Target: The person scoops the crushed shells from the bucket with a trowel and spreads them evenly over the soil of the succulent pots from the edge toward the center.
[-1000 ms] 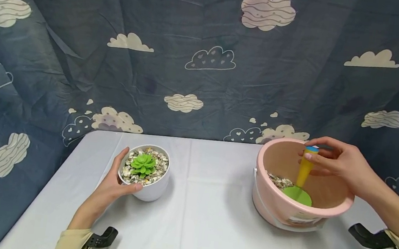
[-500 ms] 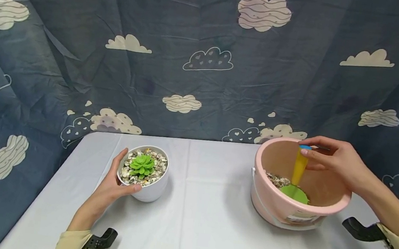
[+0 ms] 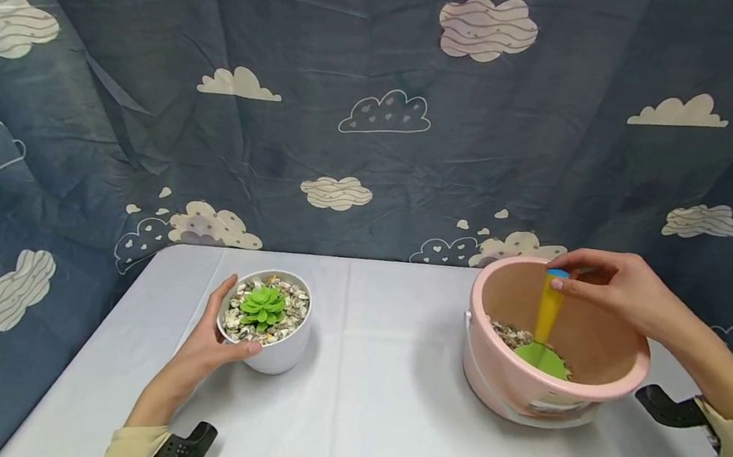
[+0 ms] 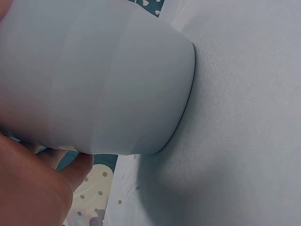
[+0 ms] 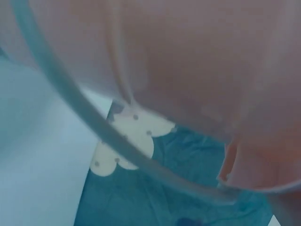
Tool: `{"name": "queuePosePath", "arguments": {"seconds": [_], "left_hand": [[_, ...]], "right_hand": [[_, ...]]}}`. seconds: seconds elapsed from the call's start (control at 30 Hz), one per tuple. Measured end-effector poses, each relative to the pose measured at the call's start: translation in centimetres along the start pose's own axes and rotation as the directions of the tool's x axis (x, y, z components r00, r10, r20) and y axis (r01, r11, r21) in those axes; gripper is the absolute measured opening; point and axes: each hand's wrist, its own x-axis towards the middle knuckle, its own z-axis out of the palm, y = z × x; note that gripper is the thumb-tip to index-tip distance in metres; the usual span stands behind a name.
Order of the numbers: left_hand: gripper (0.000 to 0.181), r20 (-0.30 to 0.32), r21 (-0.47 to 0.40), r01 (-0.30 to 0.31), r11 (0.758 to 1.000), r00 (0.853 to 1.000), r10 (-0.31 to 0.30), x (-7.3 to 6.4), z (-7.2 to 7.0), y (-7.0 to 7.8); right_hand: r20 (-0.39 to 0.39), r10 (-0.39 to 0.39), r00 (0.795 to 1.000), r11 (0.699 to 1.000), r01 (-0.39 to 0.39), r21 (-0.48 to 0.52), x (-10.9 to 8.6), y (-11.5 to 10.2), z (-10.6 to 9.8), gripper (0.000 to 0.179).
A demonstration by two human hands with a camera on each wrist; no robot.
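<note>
On the left of the table, my left hand [image 3: 207,339] holds a white flower pot [image 3: 280,354], thumb at its front rim and fingers along its left side. A green succulent [image 3: 264,306] stands in pebbles inside it. The pot's base rests on the cloth in the left wrist view. To the right, my right hand [image 3: 627,288] pinches the blue-tipped yellow handle of a toy shovel [image 3: 549,310] between thumb and fingers. Its green blade is down in a pink bucket [image 3: 492,378], against a heap of pebbles [image 3: 509,336]. The bucket wall hides my right hand's fingers in the right wrist view.
A white cloth [image 3: 379,411] covers the table, which stretches between pot and bucket. Behind it hangs a dark blue curtain [image 3: 386,57] printed with clouds. The bucket's carrying handle [image 5: 89,117] hangs down outside its wall.
The shovel's handle has shifted a little to the left with my right hand, and pebbles now show at the blade's right edge. My left hand and the pot have stayed in place.
</note>
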Motion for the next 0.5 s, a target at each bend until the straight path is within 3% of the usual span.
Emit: {"name": "queuePosePath", "arguments": {"seconds": [0.2, 0.5], "left_hand": [[0.109, -0.001, 0.000, -0.018, 1.000, 1.000, 0.018, 0.1, -0.1, -0.1], [0.108, 0.008, -0.017, -0.018, 1.000, 1.000, 0.018, 0.1, -0.1, -0.2]], "right_hand": [[-0.001, -0.010, 1.000, 1.000, 0.010, -0.029, 0.7, 0.8, -0.1, 0.032], [0.049, -0.079, 0.996, 0.995, 0.076, 0.058, 1.9, 2.8, 0.4, 0.032]]}}
